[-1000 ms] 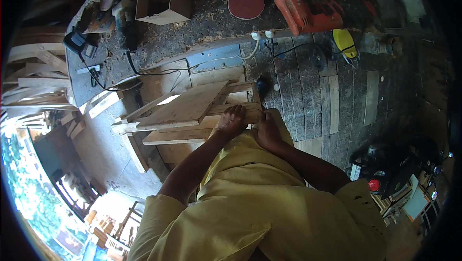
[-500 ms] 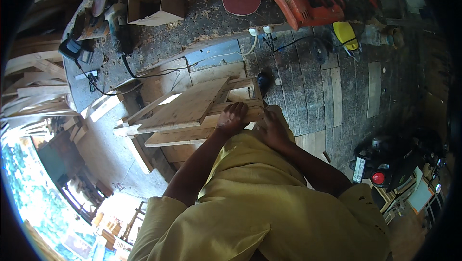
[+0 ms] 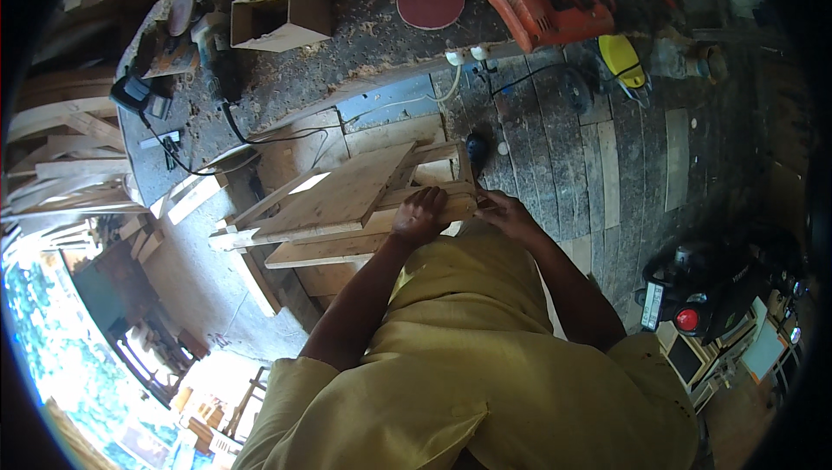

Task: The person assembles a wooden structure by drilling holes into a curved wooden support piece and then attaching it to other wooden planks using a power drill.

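A pale wooden frame (image 3: 392, 220) with legs and rails, like a piece of unfinished furniture, lies across in front of my body. A flat board (image 3: 334, 193) rests on it, slanting. My left hand (image 3: 421, 212) is closed over the frame's near rail, close to its right end. At that end, my right hand (image 3: 510, 215) has its fingers bent in against the frame's corner; whatever they pinch is too small or hidden to name.
Beyond the frame stands a dusty workbench (image 3: 364, 54) with a red power drill (image 3: 537, 6), a maroon sanding disc (image 3: 431, 1), an open cardboard box (image 3: 290, 19) and a corded grinder (image 3: 212, 49). Cables hang over its edge. A motorcycle (image 3: 715, 297) is at the right; timber (image 3: 69, 158) is stacked left.
My right hand has risen from near my thigh to the frame's right end, its fingers bending in. My left hand keeps its hold on the rail.
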{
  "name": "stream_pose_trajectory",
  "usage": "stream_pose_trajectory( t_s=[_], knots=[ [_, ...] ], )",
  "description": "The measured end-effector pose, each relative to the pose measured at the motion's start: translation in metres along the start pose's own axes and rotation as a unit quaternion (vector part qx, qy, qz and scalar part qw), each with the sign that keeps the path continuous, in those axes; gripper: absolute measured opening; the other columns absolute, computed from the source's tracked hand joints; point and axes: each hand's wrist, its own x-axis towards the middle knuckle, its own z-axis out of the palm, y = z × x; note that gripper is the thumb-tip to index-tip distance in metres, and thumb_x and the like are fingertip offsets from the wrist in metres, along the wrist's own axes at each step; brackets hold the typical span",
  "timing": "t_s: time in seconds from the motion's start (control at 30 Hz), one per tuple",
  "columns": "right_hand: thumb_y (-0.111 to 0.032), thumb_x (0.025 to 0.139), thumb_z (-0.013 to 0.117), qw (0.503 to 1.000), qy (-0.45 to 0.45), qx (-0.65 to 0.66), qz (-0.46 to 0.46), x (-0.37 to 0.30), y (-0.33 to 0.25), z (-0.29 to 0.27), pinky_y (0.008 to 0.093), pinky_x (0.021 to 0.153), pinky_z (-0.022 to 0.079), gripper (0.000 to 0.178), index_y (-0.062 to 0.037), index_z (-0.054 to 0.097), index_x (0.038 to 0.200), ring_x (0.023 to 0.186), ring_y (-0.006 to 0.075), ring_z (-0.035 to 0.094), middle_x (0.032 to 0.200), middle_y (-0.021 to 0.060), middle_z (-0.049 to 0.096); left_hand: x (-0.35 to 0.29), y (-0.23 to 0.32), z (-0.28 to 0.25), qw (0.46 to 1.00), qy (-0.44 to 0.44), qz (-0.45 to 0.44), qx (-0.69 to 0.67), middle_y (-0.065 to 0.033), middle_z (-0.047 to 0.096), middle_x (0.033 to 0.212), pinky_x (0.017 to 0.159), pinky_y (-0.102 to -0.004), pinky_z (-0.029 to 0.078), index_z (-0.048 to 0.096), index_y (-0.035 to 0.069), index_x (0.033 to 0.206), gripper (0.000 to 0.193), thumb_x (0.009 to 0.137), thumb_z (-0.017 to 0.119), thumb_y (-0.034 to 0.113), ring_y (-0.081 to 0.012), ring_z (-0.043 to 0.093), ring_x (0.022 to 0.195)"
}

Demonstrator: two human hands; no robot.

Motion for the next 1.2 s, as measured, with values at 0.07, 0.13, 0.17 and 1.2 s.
stream_pose_trajectory(
  t_s=[0.07, 0.13, 0.17, 1.2],
  knots=[
    [-0.018, 0.093, 0.071, 0.998, 0.047, 0.01, 0.029, 0.001, -0.016, -0.008, 0.0297, 0.085, 0.053, 0.051, -0.0005, 0.053, 0.138, 0.096, 0.0164, 0.066, 0.109, 0.0109, 0.069, -0.005, -0.001, 0.0, 1.0, 0.001, -0.001, 0.001, -0.0172, 0.061, 0.123, 0.095, -0.0443, 0.052, 0.053, 0.004, 0.12, 0.064, 0.069, 0.08, 0.033, -0.0344, 0.06, 0.116],
    [-0.015, 0.093, 0.07, 0.986, 0.123, 0.084, 0.076, 0.006, -0.046, -0.019, 0.0286, 0.082, 0.055, 0.045, 0.0011, 0.056, 0.133, 0.094, 0.0146, 0.066, 0.107, 0.0108, 0.069, -0.004, -0.002, -0.001, 0.999, -0.03, -0.016, -0.022, -0.0164, 0.061, 0.123, 0.097, -0.045, 0.05, 0.052, 0.005, 0.122, 0.065, 0.071, 0.079, 0.035, -0.0341, 0.059, 0.117],
    [-0.015, 0.093, 0.07, 0.988, 0.115, 0.076, 0.064, 0.012, -0.055, -0.025, 0.0286, 0.082, 0.055, 0.045, 0.0011, 0.056, 0.133, 0.094, 0.0146, 0.066, 0.107, 0.0108, 0.069, -0.004, -0.002, -0.002, 1.0, -0.015, -0.02, -0.016, -0.0164, 0.061, 0.123, 0.097, -0.045, 0.05, 0.052, 0.005, 0.122, 0.065, 0.071, 0.079, 0.035, -0.0341, 0.059, 0.117],
    [-0.008, 0.067, 0.083, 0.543, 0.029, -0.771, -0.331, 0.378, -0.406, -0.061, 0.0555, 0.111, 0.034, 0.109, -0.0224, 0.022, 0.157, 0.129, 0.0366, 0.05, 0.137, 0.0178, 0.052, -0.008, -0.011, 0.048, 0.999, 0.024, 0.023, 0.012, -0.0155, 0.06, 0.127, 0.098, -0.0413, 0.048, 0.056, 0.005, 0.124, 0.065, 0.078, 0.071, 0.049, -0.0294, 0.061, 0.114]
  ],
)
